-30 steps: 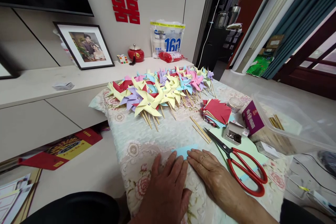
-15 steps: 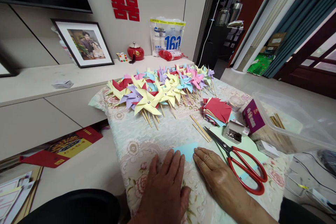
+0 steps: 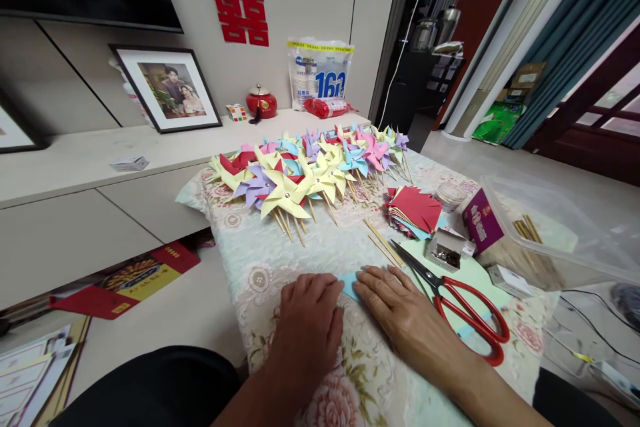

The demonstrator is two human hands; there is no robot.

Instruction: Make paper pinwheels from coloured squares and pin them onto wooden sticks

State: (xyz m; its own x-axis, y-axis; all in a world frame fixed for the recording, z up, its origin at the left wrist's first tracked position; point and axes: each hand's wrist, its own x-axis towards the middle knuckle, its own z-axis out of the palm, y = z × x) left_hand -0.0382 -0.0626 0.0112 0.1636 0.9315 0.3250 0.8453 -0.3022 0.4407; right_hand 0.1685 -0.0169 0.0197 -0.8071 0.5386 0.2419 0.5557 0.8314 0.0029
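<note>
Blue paper lies on the cloth under your fingertips, left hand curled, any pinch hidden, right hand open and flat, and probably handles light, thin and easily creased, so hold it by the edges.

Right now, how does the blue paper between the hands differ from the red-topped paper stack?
The blue paper is partly covered by the left hand and right hand; the paper stack is clear of both. The blue paper shows one colour; the paper stack shows several, red uppermost. Both lie on the tablecloth.
</note>
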